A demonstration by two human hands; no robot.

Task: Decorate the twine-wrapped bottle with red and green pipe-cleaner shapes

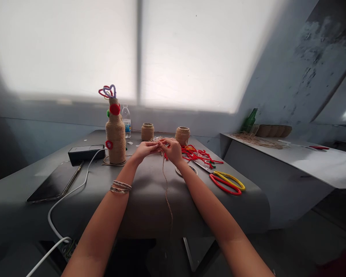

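Note:
Over the middle of the grey table [144, 184], my left hand [146, 149] and my right hand [172, 149] meet at the fingertips. Both are closed in a pinch around jute twine [166, 181], whose loose end hangs down past the table's front edge. The fingers hide exactly how the twine is held. Behind my hands stand two twine-wrapped jars, the left jar [147, 132] and the right jar [182, 135]. Red pipe cleaners [202, 154] lie in a tangled heap just right of my right hand. A roll of tape [193, 170] rests partly behind my right forearm.
Scissors [226, 181] with yellow and red handles lie at the right. At left stand a twine-wrapped bottle [115, 140] with pompoms and a plastic bottle [126, 122]. A phone [56, 181], a black box [85, 153] and a white cable [85, 181] lie nearby. A green bottle [249, 120] leans on the side table [294, 157].

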